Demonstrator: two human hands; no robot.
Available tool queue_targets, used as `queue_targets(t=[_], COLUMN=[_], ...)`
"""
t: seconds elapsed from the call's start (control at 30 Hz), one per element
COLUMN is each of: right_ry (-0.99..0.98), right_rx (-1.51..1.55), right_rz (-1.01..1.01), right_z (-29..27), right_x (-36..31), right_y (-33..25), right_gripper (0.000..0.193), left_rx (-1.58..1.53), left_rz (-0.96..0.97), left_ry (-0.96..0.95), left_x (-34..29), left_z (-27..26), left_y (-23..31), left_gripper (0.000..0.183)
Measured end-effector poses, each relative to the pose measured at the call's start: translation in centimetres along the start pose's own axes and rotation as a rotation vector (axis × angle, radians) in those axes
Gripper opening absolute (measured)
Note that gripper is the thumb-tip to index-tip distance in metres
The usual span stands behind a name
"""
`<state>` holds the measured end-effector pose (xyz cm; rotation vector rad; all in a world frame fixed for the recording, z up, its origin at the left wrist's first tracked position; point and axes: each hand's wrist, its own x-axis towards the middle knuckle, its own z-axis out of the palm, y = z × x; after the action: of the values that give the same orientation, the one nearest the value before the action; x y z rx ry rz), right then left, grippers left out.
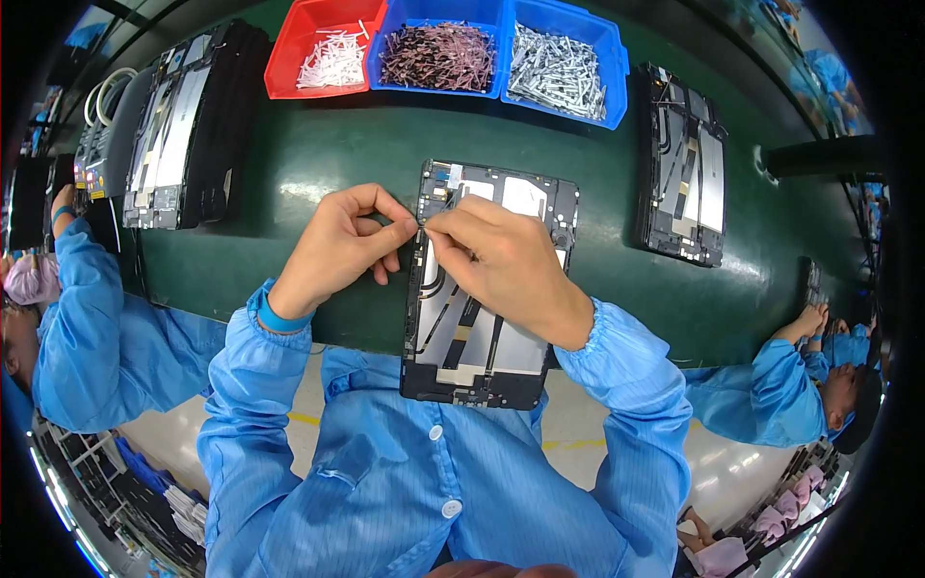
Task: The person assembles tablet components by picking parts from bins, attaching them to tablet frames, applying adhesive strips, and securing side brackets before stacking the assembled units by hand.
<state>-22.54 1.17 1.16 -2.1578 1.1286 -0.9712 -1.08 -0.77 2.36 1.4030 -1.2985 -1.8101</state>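
A flat, rectangular black device with silver inner panels (520, 352) lies across the near edge of the dark-green tabletop (356, 144), its lower end apparently overhanging. Work looks partway: its insides are exposed, no cover is on, and whether its upper left edge is finished is unclear. There the right hand (511, 260) arches over, fingers pinched; the left hand (352, 231) meets it from the left, thumb and forefinger together. I cannot tell if either grasps a small part. Farther off, similar opened devices sit toward the tabletop's left (173, 135) and right (689, 183) edges; a red plastic bin of white strips (313, 91) and two blue plastic bins of small parts (619, 82) stand toward its far edge.
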Motion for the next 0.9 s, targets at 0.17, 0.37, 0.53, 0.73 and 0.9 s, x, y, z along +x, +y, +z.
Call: queue_targets(t=[0.17,0.37,0.53,0.73,0.9], right_ry=[0.008,0.010,0.012,0.020,0.056], right_rx=[0.009,0.013,0.023,0.055,0.115], right_rz=[0.002,-0.006,-0.008,0.024,0.091], right_z=[0.0,0.0,0.0,0.1,-0.5], right_x=[0.0,-0.1,-0.1,-0.2,-0.2], right_y=[0.1,0.2,0.2,0.2,-0.6], right_gripper=[0.008,0.008,0.007,0.007,0.005], left_rx=[0.002,0.027,0.009,0.014,0.010], left_rz=[0.011,0.037,0.038,0.045,0.052], left_ry=[0.003,0.051,0.075,0.094,0.099], left_x=[-0.1,-0.3,-0.2,0.0,-0.1], left_z=[0.2,0.7,0.9,1.0,1.1], left_y=[-0.1,-0.3,-0.4,-0.4,-0.5], left_gripper=[0.010,0.011,0.009,0.007,0.008])
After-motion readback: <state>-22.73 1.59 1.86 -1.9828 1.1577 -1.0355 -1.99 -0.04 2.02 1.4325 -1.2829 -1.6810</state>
